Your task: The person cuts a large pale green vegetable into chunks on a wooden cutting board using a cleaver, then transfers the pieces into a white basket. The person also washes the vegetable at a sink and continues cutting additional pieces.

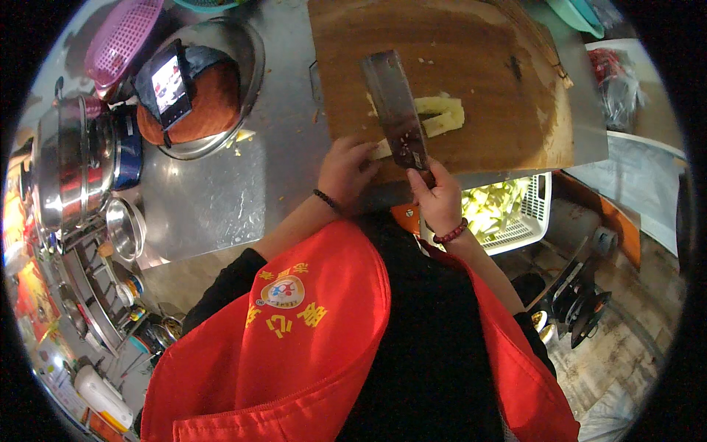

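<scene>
My right hand [440, 199] is closed round the handle of a cleaver [395, 107]. The broad, dark blade points away from me over a wooden chopping board [501, 88]. With bent fingers, my left hand [345, 171] holds the near end of a pale, peeled vegetable piece [381, 150] at the board's front edge. The blade crosses over that piece and hides part of it. To the right of the blade lie more pale green vegetable pieces [448, 114], their exact kind unclear. Small scraps dot the board.
Below the board's front edge, a white basket [543, 214] holds many pale green cut pieces [490, 210]. Left on the steel counter [213, 199], a phone [169, 85] leans on a brown cloth-like bundle [210, 103] in a metal tray. A pink colander [124, 40] and steel pots [62, 162] stand farther left.
</scene>
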Available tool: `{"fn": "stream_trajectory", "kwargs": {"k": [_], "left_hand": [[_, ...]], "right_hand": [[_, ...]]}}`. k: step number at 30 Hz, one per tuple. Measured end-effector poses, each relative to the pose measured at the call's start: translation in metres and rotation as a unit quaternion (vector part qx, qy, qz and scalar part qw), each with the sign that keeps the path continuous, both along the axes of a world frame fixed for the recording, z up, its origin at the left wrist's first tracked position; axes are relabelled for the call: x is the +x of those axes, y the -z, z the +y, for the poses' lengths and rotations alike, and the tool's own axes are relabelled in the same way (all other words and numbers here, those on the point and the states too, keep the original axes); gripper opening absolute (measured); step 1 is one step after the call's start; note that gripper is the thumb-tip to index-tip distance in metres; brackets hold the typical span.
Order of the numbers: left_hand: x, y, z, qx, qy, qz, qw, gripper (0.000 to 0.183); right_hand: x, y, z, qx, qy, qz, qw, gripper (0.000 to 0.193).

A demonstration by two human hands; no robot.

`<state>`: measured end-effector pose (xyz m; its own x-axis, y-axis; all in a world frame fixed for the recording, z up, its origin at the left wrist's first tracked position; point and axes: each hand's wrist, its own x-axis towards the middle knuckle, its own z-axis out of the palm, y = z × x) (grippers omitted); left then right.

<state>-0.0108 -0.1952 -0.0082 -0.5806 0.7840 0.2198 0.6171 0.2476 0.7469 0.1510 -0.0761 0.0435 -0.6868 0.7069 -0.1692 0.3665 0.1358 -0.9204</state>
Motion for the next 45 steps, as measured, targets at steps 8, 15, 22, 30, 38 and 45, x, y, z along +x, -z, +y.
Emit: {"fn": "stream_trajectory", "kwargs": {"k": [8, 15, 22, 30, 38, 45], "left_hand": [[-0.013, -0.002, 0.010, -0.041, 0.111, 0.040, 0.992, 0.020], [-0.015, -0.010, 0.016, -0.125, 0.131, 0.114, 0.977, 0.016], [-0.010, -0.019, 0.019, -0.117, 0.090, 0.036, 0.988, 0.019], [-0.009, -0.015, 0.024, -0.130, 0.037, -0.059, 0.989, 0.038], [-0.005, -0.030, 0.031, -0.084, 0.007, -0.250, 0.964, 0.045], [0.017, -0.064, 0.041, 0.014, 0.055, -0.252, 0.966, 0.037]], "right_hand": [[0.008, -0.002, 0.003, -0.039, 0.036, -0.073, 0.996, 0.027], [0.018, 0.003, 0.002, -0.003, 0.044, -0.010, 0.999, 0.029], [0.044, -0.006, 0.005, 0.150, 0.123, -0.025, 0.981, 0.037], [0.072, 0.012, 0.101, 0.303, 0.185, -0.183, 0.917, 0.039], [0.041, 0.016, 0.095, 0.380, 0.107, -0.084, 0.915, 0.028], [-0.007, 0.000, 0.029, -0.201, 0.030, 0.064, 0.977, 0.029]]}}
